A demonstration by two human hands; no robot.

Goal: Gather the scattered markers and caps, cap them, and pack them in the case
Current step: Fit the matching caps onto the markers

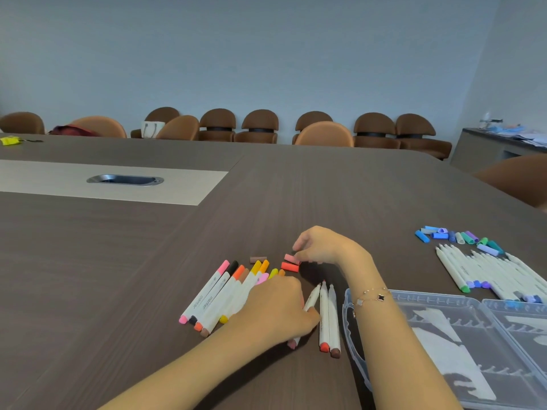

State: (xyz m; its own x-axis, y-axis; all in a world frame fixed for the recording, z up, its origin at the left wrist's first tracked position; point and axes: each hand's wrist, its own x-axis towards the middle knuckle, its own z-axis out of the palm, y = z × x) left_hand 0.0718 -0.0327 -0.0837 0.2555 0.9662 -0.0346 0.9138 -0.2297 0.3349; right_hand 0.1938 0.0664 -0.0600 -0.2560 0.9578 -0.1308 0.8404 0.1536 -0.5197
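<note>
Right hand (318, 245) fingers curled, pinching pink cap (290, 258) on wood-grain table (296, 187), left hand (278, 306) gripping white uncapped marker (310, 303) beside capped marker row (225, 291), clear ribbed plastic case (444, 321) open at right.

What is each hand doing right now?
Left hand: grips an uncapped marker.
Right hand: fingers pinch a pink cap.
</note>
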